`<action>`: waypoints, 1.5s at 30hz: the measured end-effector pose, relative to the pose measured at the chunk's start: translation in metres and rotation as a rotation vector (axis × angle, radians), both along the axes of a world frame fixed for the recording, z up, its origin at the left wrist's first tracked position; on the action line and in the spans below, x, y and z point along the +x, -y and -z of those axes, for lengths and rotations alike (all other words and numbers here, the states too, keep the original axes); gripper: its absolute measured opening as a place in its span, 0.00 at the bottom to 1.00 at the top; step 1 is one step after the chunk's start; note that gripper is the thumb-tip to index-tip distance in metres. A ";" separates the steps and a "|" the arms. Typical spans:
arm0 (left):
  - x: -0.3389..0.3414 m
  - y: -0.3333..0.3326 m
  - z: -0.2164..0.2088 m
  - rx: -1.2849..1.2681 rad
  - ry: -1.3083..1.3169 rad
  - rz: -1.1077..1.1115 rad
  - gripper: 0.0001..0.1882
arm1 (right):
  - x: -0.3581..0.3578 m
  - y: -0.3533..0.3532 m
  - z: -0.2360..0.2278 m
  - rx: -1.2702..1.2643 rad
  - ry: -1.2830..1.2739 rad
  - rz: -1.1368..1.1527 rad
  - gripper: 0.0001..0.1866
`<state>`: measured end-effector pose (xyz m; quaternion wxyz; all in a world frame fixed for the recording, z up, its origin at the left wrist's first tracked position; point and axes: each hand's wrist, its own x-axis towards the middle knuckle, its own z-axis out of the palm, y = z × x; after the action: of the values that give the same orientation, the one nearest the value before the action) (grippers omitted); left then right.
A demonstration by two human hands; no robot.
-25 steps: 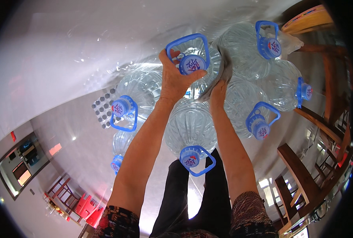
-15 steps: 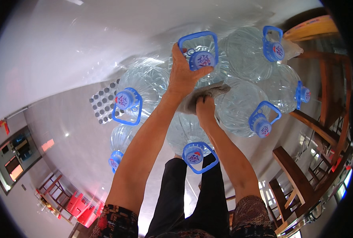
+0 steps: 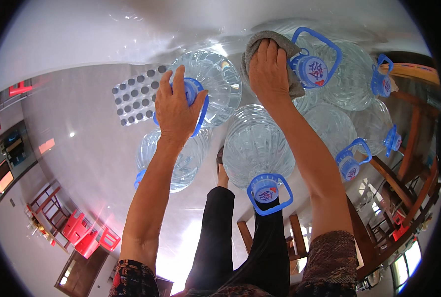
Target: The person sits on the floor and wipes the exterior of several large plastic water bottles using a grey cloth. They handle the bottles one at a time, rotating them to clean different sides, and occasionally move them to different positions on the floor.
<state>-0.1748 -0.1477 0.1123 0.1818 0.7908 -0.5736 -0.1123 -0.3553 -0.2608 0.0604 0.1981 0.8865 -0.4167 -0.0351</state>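
Several large clear water bottles with blue caps and loop handles stand grouped on the floor. Over the blue cap of the far-left bottle is my left hand, fingers spread and thumb beside the cap; its palm hides part of the handle. My right hand grips a folded grey cloth, pressed against the far-middle bottle beside its blue cap. That bottle's body is mostly covered by the cloth and hand. Closer to me stands another bottle, between my forearms.
A sheet with rows of dark round spots lies left of the bottles. A pale wall runs behind them. Wooden furniture stands at the right, more bottles before it. Red stools are at the lower left.
My left hand has let go of the far-middle bottle and moved left to the far-left one. My right hand has carried the cloth farther away, up beside the far-middle bottle's cap.
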 end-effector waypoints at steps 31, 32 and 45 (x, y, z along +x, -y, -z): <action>-0.004 0.004 0.012 -0.005 0.161 -0.063 0.27 | 0.004 0.019 0.011 0.103 -0.096 0.035 0.25; -0.002 0.004 0.012 -0.005 0.169 -0.063 0.27 | -0.001 0.010 0.014 0.101 -0.116 -0.081 0.25; 0.001 -0.001 0.009 -0.054 -0.008 -0.042 0.24 | 0.050 -0.066 -0.002 0.637 1.269 0.145 0.16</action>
<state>-0.1735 -0.1468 0.1030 0.2076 0.7969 -0.5590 -0.0965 -0.3056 -0.1944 0.0628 -0.3543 0.7206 -0.4791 0.3545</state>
